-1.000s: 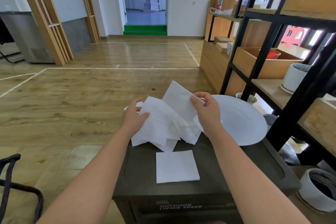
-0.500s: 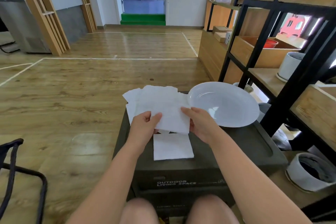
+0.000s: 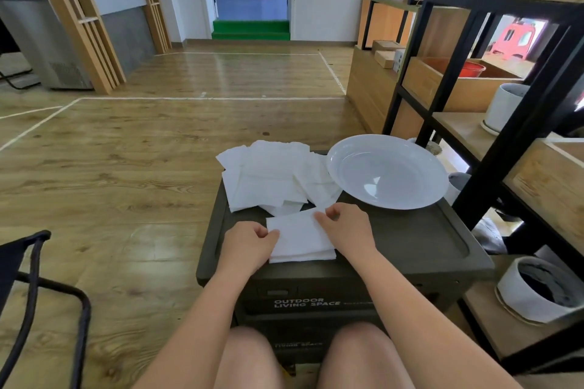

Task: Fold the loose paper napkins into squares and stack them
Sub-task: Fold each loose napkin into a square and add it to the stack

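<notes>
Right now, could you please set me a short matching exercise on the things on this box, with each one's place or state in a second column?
Things:
1. folded napkin stack
2. loose napkins
3. white plate
4. left hand

Places or states:
a. far right on the box lid, nothing on it
b. spread unfolded at the far edge
c. between both hands
d. touching the stack's left edge

Pairs: 1-c, 2-b, 3-a, 4-d

Loose napkins [image 3: 268, 177], held up a second ago, now lie on the far part of the box lid [image 3: 410, 243]. Left hand [image 3: 248, 245] and right hand [image 3: 346, 230] have dropped to the folded square [image 3: 300, 238], fingertips at its left and far-right edges.
</notes>
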